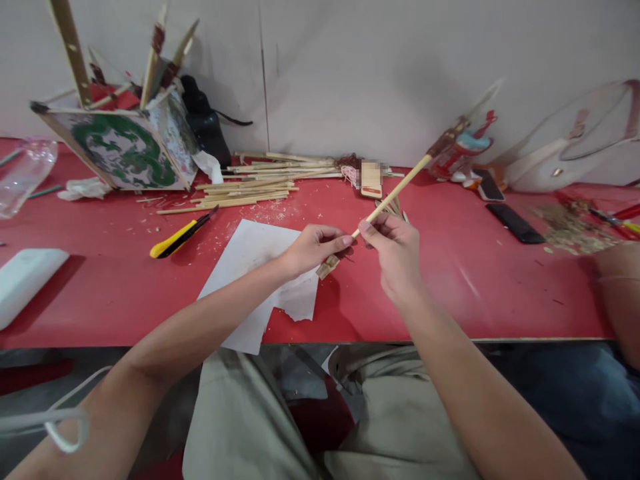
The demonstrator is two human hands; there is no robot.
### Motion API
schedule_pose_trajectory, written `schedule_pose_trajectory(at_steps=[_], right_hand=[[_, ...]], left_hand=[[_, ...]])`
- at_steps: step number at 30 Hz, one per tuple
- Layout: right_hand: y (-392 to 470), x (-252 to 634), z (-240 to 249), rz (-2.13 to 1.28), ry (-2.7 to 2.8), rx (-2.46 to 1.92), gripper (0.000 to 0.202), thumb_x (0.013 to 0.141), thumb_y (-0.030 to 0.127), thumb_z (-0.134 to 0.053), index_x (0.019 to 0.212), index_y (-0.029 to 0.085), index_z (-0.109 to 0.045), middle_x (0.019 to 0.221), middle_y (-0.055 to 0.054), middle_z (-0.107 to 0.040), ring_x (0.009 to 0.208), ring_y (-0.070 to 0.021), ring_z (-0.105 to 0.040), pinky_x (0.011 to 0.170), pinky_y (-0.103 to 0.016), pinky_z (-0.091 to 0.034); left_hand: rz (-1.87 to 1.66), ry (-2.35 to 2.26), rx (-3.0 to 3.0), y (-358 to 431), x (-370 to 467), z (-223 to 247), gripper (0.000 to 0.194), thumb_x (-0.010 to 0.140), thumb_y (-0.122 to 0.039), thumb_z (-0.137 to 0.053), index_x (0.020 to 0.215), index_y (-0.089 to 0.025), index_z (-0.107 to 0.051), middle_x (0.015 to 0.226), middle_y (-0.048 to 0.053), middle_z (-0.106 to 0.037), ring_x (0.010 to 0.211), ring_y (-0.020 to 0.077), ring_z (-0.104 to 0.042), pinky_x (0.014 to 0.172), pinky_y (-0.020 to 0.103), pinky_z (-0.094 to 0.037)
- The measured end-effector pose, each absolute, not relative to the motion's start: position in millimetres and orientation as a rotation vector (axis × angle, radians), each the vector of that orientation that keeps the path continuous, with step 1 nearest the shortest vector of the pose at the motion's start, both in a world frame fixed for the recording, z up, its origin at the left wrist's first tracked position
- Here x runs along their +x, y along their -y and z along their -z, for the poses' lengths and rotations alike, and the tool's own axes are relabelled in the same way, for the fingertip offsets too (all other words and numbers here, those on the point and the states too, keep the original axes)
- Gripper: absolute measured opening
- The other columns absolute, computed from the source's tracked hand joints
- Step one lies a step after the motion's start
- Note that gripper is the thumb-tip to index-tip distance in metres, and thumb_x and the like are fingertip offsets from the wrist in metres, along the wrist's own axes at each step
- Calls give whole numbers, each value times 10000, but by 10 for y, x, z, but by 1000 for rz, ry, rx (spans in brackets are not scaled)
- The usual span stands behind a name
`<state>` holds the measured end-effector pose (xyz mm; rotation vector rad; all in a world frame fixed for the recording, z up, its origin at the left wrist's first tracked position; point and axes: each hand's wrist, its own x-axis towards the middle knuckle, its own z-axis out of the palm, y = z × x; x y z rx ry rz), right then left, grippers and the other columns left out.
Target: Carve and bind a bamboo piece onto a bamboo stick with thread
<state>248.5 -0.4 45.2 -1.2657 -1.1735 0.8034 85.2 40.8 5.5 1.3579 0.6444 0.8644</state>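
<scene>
A slim pale stick slants up to the right in front of me. Brown wrapping binds its far end, where a blurred pale pointed piece juts out. My right hand pinches the stick near its lower end. Thumb and fingers of my left hand close on that lower end, beside the right. A small tan-brown scrap sticks out below my left fingers; whether they grip it I cannot tell. Beneath my left hand a torn white paper sheet lies over the red table's front edge.
On the red table lie a yellow cutter knife, several thin sticks and shavings. A dragon-painted box holds bound sticks at the left. Phones and a white bag are right, near another person's arm.
</scene>
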Motion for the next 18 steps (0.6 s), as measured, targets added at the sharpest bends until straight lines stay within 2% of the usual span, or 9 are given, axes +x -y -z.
schedule_pose_trajectory(at_steps=[6,9,12,16,18], right_hand=[[-31,2431,-474,-802,1129,-1273,200,766,333,-773,719,221,-615,628,39,-500,597,-118,-431,594,-295,-352],[-69,2420,-476,-886,1185,-1287,187,784,356,-742,742,216,-627,631,34,-514,598,-122,-443,597,-298,-337],[-74,2446,-465,-1060,1298,-1312,201,795,390,-722,792,201,-652,661,27,-536,605,-122,-447,603,-300,-339],[9,2441,-461,-1247,1478,-1307,279,828,440,-715,749,200,-597,661,42,-492,601,-114,-439,587,-291,-325],[68,2399,-457,-1338,1567,-1292,302,848,459,-708,752,201,-582,668,36,-520,597,-116,-456,578,-289,-342]], left_hand=[[-742,-534,1236,-392,843,-83,498,746,-582,-842,871,-107,-758,822,99,-766,747,145,-698,760,285,-539],[-724,-537,1220,-436,810,-99,492,708,-549,-880,869,-103,-751,813,93,-755,753,153,-697,791,311,-538],[-894,-626,1184,-538,735,-132,483,743,-568,-843,893,-117,-754,849,75,-745,742,119,-657,739,265,-499],[-1173,-727,982,-712,596,-177,465,833,-586,-748,1003,-153,-752,978,83,-760,747,97,-638,697,231,-476],[-1224,-734,967,-772,549,-180,441,871,-577,-713,1005,-159,-753,1003,92,-767,753,97,-642,692,226,-471]])
